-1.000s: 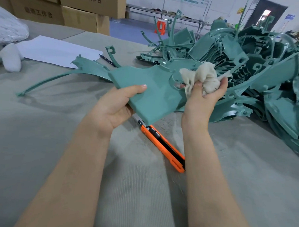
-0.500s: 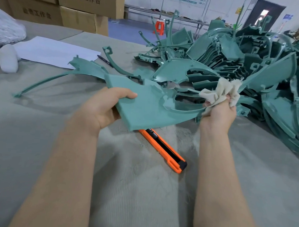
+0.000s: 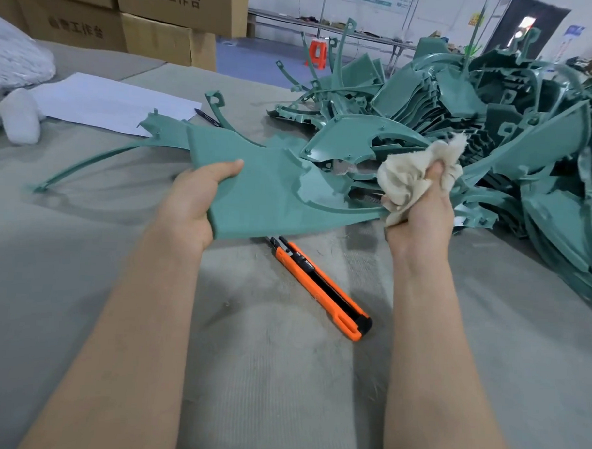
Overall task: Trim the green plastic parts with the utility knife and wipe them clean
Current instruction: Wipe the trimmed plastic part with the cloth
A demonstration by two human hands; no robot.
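We hold the flat green plastic panel [image 3: 272, 196] above the grey worktop [image 3: 281, 376] by its corner in our left hand [image 3: 194, 199] so our right hand [image 3: 420, 223], clutching a crumpled cream rag [image 3: 408, 175], can wipe its rim, the orange utility knife [image 3: 319, 286] lying beneath.

The right hand [image 3: 420, 216] is sliding the cloth [image 3: 408, 175] outward along the green part [image 3: 265, 196], leaving the round opening near its middle and reaching the tip of its thin curved arm, toward the table's right edge. The left hand [image 3: 193, 203] is tipping the part flatter. The right forearm is moving clear of the knife [image 3: 319, 286], uncovering its rear end.
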